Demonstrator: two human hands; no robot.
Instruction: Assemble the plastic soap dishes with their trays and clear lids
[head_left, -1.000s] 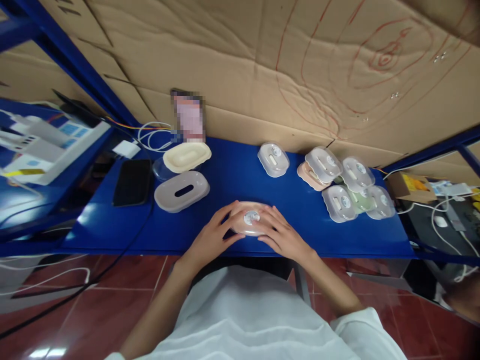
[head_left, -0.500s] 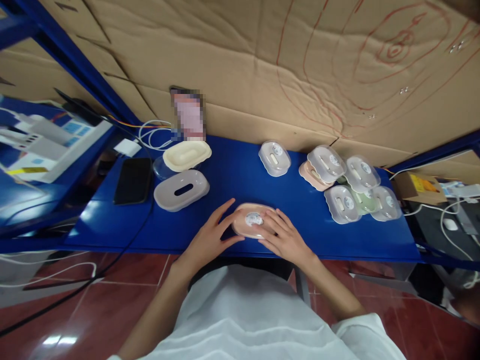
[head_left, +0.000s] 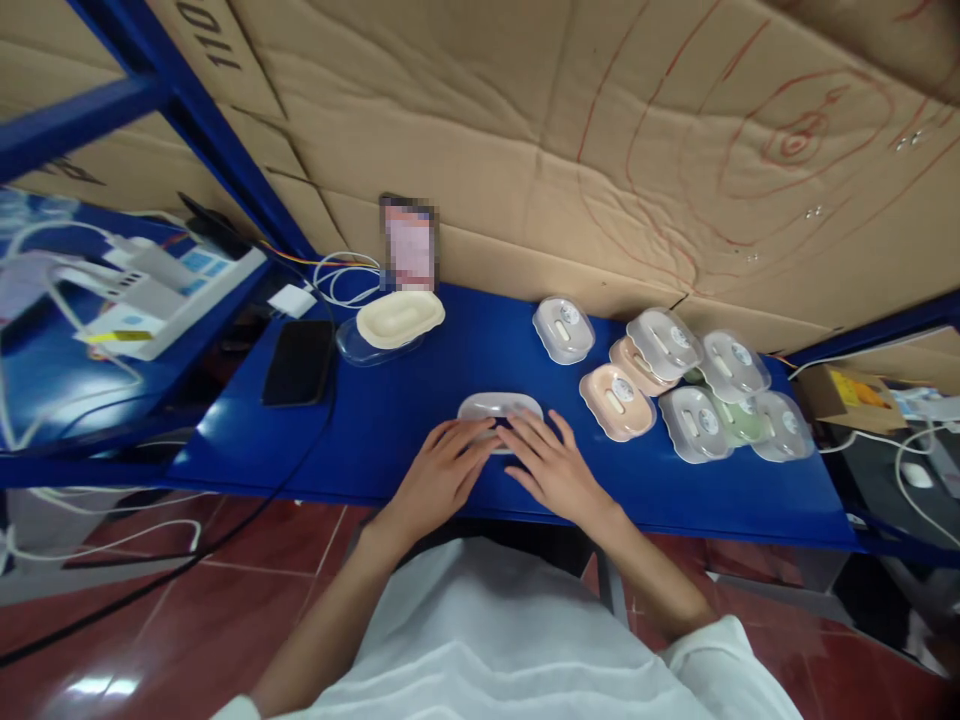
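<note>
A pale grey oval plastic case part (head_left: 472,405) with a dark slot lies on the blue table close to me, partly covered by my fingers. My left hand (head_left: 444,470) reaches over its near left side, fingers stretched and touching it or just above. From the right, my right hand (head_left: 551,462) spreads its fingers across the case part's near right side. Right of that hand sits a pink case (head_left: 618,402) with a clear cover and a round sticker. Further left, a cream oval tray (head_left: 401,317) rests on a clear cover (head_left: 356,343).
Several covered cases, including a grey one (head_left: 697,424) and a green one (head_left: 739,420), are grouped at the right. Another grey case (head_left: 563,330) stands near the cardboard wall (head_left: 480,120). A black phone (head_left: 298,363), a charger (head_left: 292,299) and cables lie left.
The pink case has left my hands and now sits right, beside the group. The grey slotted part has come from the left to between my hands. The view has shifted slightly.
</note>
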